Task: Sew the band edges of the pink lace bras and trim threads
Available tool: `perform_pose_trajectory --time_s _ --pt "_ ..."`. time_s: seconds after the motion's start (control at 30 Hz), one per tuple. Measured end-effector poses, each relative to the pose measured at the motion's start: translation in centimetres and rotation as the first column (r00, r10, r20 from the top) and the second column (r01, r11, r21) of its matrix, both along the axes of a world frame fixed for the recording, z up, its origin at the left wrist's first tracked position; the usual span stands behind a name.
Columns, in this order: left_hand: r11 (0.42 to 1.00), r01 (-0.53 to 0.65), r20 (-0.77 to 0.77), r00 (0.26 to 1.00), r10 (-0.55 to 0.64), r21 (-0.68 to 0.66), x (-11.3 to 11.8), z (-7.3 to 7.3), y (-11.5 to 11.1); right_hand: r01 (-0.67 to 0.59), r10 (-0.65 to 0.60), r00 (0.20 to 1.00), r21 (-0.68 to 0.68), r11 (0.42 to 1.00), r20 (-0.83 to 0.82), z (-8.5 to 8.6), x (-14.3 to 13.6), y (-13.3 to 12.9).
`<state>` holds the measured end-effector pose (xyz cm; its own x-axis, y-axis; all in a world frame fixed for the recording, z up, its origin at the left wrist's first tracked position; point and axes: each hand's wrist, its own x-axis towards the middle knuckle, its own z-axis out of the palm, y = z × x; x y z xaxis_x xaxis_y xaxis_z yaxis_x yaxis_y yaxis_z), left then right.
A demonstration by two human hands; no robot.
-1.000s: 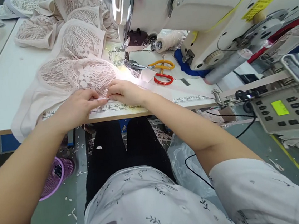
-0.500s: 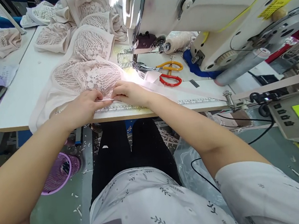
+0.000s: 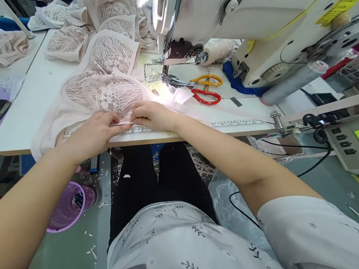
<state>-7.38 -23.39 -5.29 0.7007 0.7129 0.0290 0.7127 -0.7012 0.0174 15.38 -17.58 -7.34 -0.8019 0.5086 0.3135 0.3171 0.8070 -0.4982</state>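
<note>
A pale pink lace bra [image 3: 97,92] lies on the white table in front of the sewing machine. My left hand [image 3: 96,131] pinches its lower edge between thumb and fingers. Close beside it, my right hand [image 3: 151,115] also pinches that edge, the two sets of fingertips nearly meeting. A narrow pale strip [image 3: 183,95] lies to the right of my right hand. The printed measuring scale [image 3: 146,130] runs along the table's front edge, partly under my hands. What exactly is folded between the fingertips is too small to make out.
The sewing machine [image 3: 249,5] stands at the right, its needle area just beyond the bra. Scissors [image 3: 207,90] with orange and red handles lie below its arm. More lace bra pieces [image 3: 68,41] are heaped behind. A purple basket [image 3: 69,207] stands on the floor at left.
Both hands have shifted very slightly left along the bra's lower edge, still pinching it. The whole view has moved a little; the scissors and machine appear slightly further right.
</note>
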Motion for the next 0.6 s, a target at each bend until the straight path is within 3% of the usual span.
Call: perform_pose_trajectory --time_s 0.37,0.6 --pt "0.998 -0.032 -0.052 0.998 0.035 0.06 0.6 0.3 -1.0 -0.03 0.011 0.996 0.202 0.979 0.092 -0.5 1.0 -1.2" --pt "0.994 -0.038 -0.102 0.994 0.048 0.103 0.5 0.4 -1.5 -0.04 0.008 0.99 0.231 0.972 0.139 -0.1 0.8 -1.4"
